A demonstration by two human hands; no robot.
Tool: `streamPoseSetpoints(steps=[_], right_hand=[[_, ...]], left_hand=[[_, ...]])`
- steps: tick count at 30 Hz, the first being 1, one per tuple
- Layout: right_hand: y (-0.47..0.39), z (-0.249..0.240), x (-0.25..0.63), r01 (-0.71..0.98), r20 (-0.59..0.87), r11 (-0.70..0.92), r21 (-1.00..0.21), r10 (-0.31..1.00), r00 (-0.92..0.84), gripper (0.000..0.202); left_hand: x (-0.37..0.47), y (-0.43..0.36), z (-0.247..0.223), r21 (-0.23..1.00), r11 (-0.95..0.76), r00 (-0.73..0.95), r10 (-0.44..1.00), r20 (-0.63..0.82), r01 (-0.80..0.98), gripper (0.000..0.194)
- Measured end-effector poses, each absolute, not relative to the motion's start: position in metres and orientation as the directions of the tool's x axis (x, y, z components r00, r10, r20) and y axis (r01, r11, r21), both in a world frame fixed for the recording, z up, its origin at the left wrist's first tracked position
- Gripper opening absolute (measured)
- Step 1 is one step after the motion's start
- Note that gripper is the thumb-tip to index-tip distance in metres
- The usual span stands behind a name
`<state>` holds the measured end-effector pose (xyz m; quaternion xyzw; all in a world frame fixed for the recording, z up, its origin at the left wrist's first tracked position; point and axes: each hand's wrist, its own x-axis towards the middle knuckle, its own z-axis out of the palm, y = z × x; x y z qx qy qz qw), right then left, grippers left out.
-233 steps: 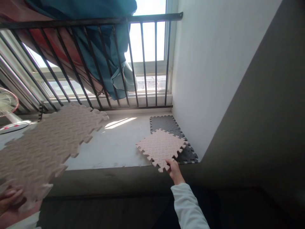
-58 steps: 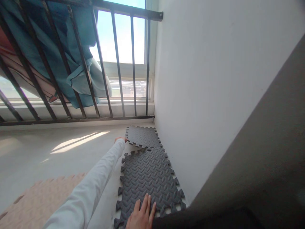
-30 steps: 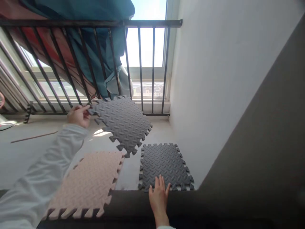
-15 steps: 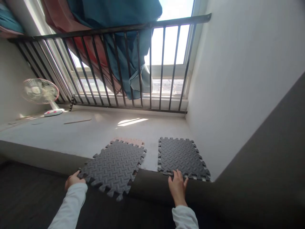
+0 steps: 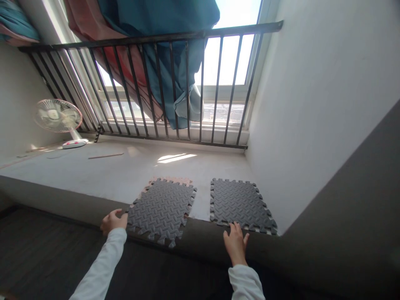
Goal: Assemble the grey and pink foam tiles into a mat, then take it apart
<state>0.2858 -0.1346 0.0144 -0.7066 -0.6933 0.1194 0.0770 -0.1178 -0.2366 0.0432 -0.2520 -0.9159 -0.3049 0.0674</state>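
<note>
Two dark grey interlocking foam tiles with a raised tread pattern are in view. The left tile (image 5: 162,206) overlaps a pinkish tile (image 5: 178,180) on the pale ledge, and its near corner juts past the ledge's front edge. Beside its left edge is my left hand (image 5: 114,222), thumb and fingers apart; whether it touches the tile is hard to tell. The right tile (image 5: 239,204) lies flat on the ledge near the white wall. My right hand (image 5: 236,242) is at this tile's near edge, fingers spread, holding nothing.
The pale ledge (image 5: 134,166) runs below a black railing (image 5: 150,38) and a window. A fan (image 5: 59,116) stands at the left, near a thin stick (image 5: 105,156). Blue and pink curtains (image 5: 162,18) hang behind the railing. The right wall (image 5: 312,96) rises beside the ledge.
The left tile and my left hand have moved to the right and forward over the ledge. The pinkish tile shows more along its left side. The view has shifted slightly.
</note>
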Motion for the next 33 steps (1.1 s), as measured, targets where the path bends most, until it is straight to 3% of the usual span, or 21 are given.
streamPoseSetpoints(steps=[2,4,6,7,11,14,18,26,29,33], right_hand=[[-0.134,0.014,0.286,0.961,-0.059,-0.025,-0.277,0.998,0.009,0.043],[-0.134,0.014,0.285,0.959,-0.052,-0.027,-0.283,0.999,0.013,0.042],[-0.135,0.014,0.285,0.955,-0.045,-0.032,-0.294,0.999,0.020,0.042],[-0.135,0.014,0.285,0.953,-0.041,-0.034,-0.300,0.999,0.022,0.042],[-0.137,0.013,0.287,0.943,-0.028,-0.042,-0.331,0.999,0.034,0.042],[-0.137,0.012,0.289,0.935,-0.027,-0.052,-0.351,0.999,0.045,0.041],[-0.137,0.012,0.290,0.925,-0.021,-0.061,-0.374,0.998,0.057,0.041],[-0.139,0.016,0.291,0.911,-0.042,-0.072,-0.405,0.997,0.061,0.042],[-0.139,0.017,0.291,0.911,-0.046,-0.074,-0.406,0.997,0.061,0.041],[-0.139,0.018,0.291,0.918,-0.039,-0.069,-0.390,0.998,0.059,0.040]], left_hand=[[-0.092,-0.241,0.043,0.461,0.547,-0.703,0.645,0.301,0.699,0.025],[-0.056,-0.247,0.043,0.388,0.238,-0.333,0.922,0.199,0.891,0.024],[-0.017,-0.252,0.044,0.275,0.038,-0.051,0.998,0.039,0.961,0.027],[0.001,-0.254,0.045,0.204,0.035,-0.027,0.999,-0.042,0.978,0.029],[0.045,-0.254,0.048,-0.083,0.243,-0.255,0.949,-0.188,0.966,0.036],[0.053,-0.249,0.048,-0.172,0.355,-0.386,0.899,-0.209,0.919,0.046],[0.048,-0.243,0.043,-0.158,0.413,-0.441,0.863,-0.248,0.897,0.042],[0.027,-0.229,0.054,0.047,0.430,-0.420,0.897,-0.136,0.902,0.028],[0.025,-0.215,0.065,0.066,0.457,-0.451,0.888,-0.087,0.887,0.027],[0.033,-0.197,0.067,0.053,0.470,-0.461,0.878,-0.132,0.881,0.026]])
